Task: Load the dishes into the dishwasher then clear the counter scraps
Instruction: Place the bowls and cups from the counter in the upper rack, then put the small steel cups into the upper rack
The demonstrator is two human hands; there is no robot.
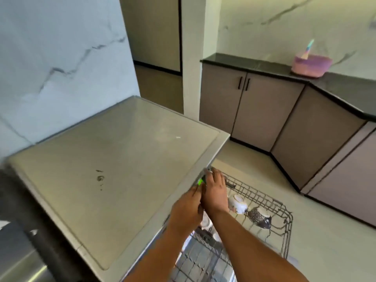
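Both hands' fingers [213, 176] meet over a green object [200, 181].

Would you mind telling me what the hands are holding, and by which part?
Both hands, left and right, meet around a small green-and-dark item at the counter edge above the rack; what it is and where it is gripped cannot be told.

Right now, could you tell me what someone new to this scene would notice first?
Both hands meet at the front edge of the grey appliance top, the right hand over a small green-lit object beside the left hand. Below them, the pulled-out grey wire dishwasher rack holds two patterned ceramic bowls. A pink round basket sits on the far black counter.
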